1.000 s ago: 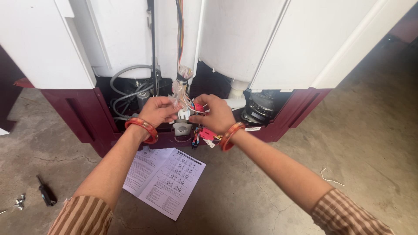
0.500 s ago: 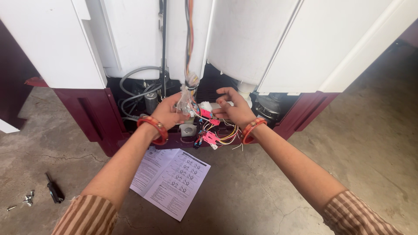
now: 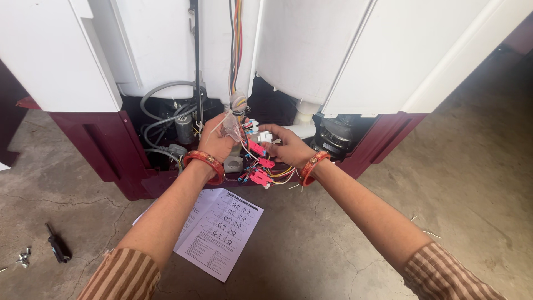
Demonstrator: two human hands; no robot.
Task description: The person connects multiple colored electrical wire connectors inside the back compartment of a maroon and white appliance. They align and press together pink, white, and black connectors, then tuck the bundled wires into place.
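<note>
Down at the open back of the white washing machine, both hands are working in the tangle of wiring. The left hand is closing around the wire bundle where it is hanging down from the cabinet, fingers wrapped at the taped end. The right hand is pinching a small white connector between fingertips, just beside the left. Pink connectors are dangling below the two hands on yellow and red leads, near the maroon base. On the concrete floor a printed sheet is lying just under the wrists, with a black screwdriver and a few loose screws well off to the left.

Risks from here, as I'm judging it — those connectors are looking much alike, so a lead could be going into the wrong plug. Tugging on the bundle could be pulling a wire out of its crimp. The screws are sitting loose on the floor and could be getting kicked away.
</note>
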